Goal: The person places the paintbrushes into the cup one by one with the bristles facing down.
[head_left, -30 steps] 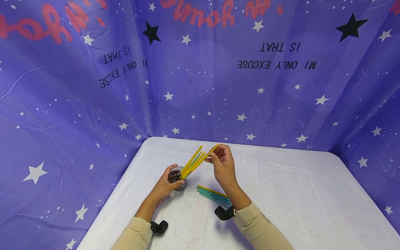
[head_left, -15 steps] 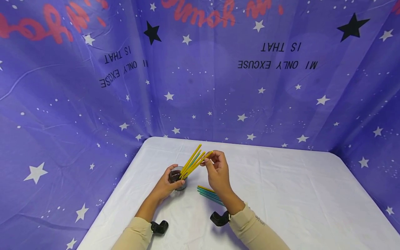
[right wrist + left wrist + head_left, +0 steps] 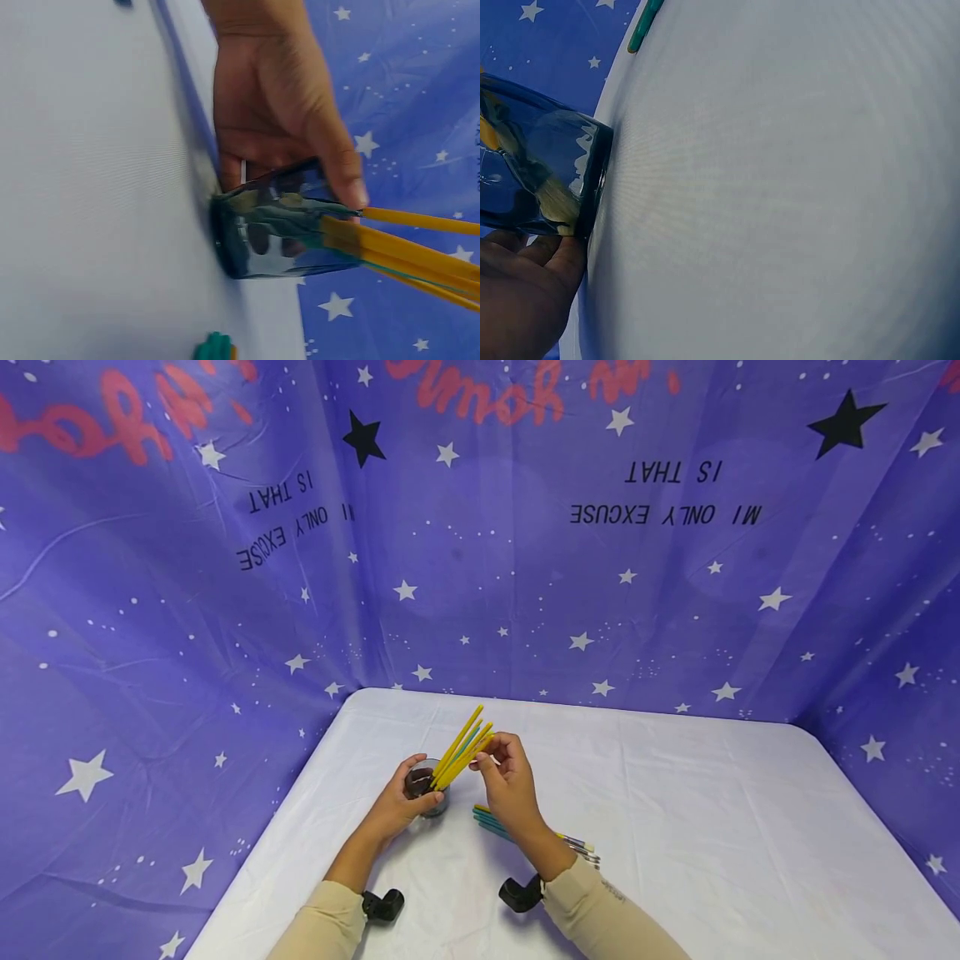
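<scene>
My left hand (image 3: 393, 806) grips a dark, see-through drinking glass (image 3: 433, 807) on the table, thumb near its rim. Several yellow-handled paintbrushes (image 3: 458, 740) and a teal one lean in it, handles up and tilted right. Pale bristles (image 3: 558, 201) rest down at the glass's base in the left wrist view. Up at the handle tops, my right hand (image 3: 512, 783) pinches the end of the rightmost yellow paintbrush, whose lower part overlaps the others. In the right wrist view the left hand wraps the glass (image 3: 281, 236).
Below my right hand lies a row of teal paintbrushes (image 3: 489, 824) with a yellow one, partly hidden by the wrist; their bristle ends (image 3: 585, 845) show to its right. A white cloth covers the table (image 3: 712, 827). A purple star-printed curtain (image 3: 487, 568) stands behind and beside it.
My right hand has moved down and left, bringing the yellow paintbrush deeper into the glass among the others. The left hand and glass have stayed in place.
</scene>
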{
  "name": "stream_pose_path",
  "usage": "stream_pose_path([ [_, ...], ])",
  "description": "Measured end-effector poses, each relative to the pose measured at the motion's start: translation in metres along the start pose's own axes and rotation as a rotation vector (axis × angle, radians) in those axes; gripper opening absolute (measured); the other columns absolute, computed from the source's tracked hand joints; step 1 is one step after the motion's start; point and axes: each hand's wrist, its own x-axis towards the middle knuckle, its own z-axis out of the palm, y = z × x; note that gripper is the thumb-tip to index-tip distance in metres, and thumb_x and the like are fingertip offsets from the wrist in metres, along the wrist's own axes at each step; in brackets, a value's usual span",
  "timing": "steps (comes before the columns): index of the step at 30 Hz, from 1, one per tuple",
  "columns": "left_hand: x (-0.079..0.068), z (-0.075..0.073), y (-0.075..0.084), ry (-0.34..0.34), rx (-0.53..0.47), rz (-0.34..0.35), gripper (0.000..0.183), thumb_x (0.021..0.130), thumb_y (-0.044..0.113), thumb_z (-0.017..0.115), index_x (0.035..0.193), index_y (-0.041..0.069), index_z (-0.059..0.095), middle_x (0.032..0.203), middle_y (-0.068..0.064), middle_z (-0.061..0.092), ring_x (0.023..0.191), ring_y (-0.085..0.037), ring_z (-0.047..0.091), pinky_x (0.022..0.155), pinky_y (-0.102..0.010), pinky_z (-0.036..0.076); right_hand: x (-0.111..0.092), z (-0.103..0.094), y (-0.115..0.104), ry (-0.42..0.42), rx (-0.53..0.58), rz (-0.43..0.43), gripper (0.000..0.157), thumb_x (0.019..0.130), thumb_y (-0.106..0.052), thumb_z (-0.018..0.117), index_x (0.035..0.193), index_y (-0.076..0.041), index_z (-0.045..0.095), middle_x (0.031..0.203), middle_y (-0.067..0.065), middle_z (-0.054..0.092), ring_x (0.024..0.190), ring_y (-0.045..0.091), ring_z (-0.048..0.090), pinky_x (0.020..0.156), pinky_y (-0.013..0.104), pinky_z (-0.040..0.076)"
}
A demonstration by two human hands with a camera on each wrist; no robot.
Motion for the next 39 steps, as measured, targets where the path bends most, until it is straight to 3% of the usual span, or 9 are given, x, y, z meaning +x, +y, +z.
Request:
stream_pose_path([
  [6, -0.001, -0.001, -0.002, 0.003, 0.019, 0.013, 0.082, 0.088, 0.013, 0.076, 0.154, 0.009, 0.028, 0.143, -0.019, 0.048, 0.128, -0.033, 0.05, 0.098, -0.041, 0.046, 0.0, 0.0, 0.014, -0.017, -0.069, 0.119, 0.019, 0.097, 0.013, 0.05, 0.116, 0.011, 0.045, 0.105, 0.025, 0.052, 0.097, 0.037, 0.06, 0.081, 0.032, 0.055],
  [11, -0.001, -0.001, -0.001, 0.007, 0.017, 0.011, 0.082, 0.088, 0.013, 0.077, 0.154, 0.009, 0.029, 0.143, -0.018, 0.049, 0.128, -0.033, 0.05, 0.099, -0.041, 0.045, -0.001, -0.003, 0.019, -0.026, -0.171, 0.178, 0.015, 0.099, 0.001, 0.057, 0.112, 0.004, 0.051, 0.103, 0.018, 0.057, 0.098, 0.033, 0.062, 0.079, 0.031, 0.054],
  [14, 0.0, -0.001, 0.0, 0.004, 0.005, 0.004, 0.082, 0.088, 0.011, 0.077, 0.154, 0.011, 0.029, 0.143, -0.017, 0.048, 0.129, -0.032, 0.05, 0.1, -0.041, 0.044, -0.001, -0.01, 0.022, -0.07, -0.288, 0.216, 0.011, 0.098, -0.004, 0.061, 0.107, -0.002, 0.055, 0.101, 0.012, 0.061, 0.097, 0.028, 0.062, 0.08, 0.032, 0.052],
  [17, 0.0, -0.001, -0.001, 0.0, -0.001, 0.003, 0.082, 0.088, 0.011, 0.076, 0.154, 0.011, 0.028, 0.143, -0.018, 0.048, 0.13, -0.032, 0.049, 0.1, -0.04, 0.044, -0.001, -0.019, 0.025, -0.151, -0.422, 0.245, 0.008, 0.097, -0.006, 0.062, 0.104, -0.007, 0.059, 0.099, 0.005, 0.064, 0.094, 0.02, 0.061, 0.082, 0.033, 0.05],
  [25, -0.001, 0.0, -0.001, 0.007, -0.001, 0.002, 0.083, 0.086, 0.011, 0.078, 0.154, 0.011, 0.029, 0.143, -0.018, 0.048, 0.129, -0.033, 0.05, 0.098, -0.038, 0.045, 0.001, -0.044, 0.039, -0.435, -0.708, 0.246, 0.014, 0.096, -0.004, 0.064, 0.109, -0.002, 0.063, 0.09, -0.003, 0.061, 0.082, 0.014, 0.056, 0.074, 0.032, 0.048],
  [33, -0.001, 0.0, 0.0, 0.007, -0.004, 0.0, 0.084, 0.086, 0.011, 0.078, 0.154, 0.011, 0.028, 0.143, -0.018, 0.048, 0.129, -0.032, 0.05, 0.098, -0.038, 0.045, 0.003, -0.056, 0.044, -0.645, -0.893, 0.227, 0.014, 0.095, -0.003, 0.062, 0.108, -0.005, 0.068, 0.085, -0.005, 0.059, 0.075, 0.01, 0.053, 0.071, 0.03, 0.048],
  [39, -0.001, -0.001, -0.001, 0.002, -0.014, 0.003, 0.084, 0.086, 0.01, 0.078, 0.154, 0.011, 0.028, 0.143, -0.017, 0.048, 0.129, -0.032, 0.05, 0.099, -0.038, 0.044, 0.003, -0.058, 0.043, -0.762, -1.005, 0.245, 0.01, 0.094, -0.006, 0.066, 0.104, -0.009, 0.068, 0.085, -0.006, 0.06, 0.078, 0.01, 0.054, 0.076, 0.032, 0.049],
])
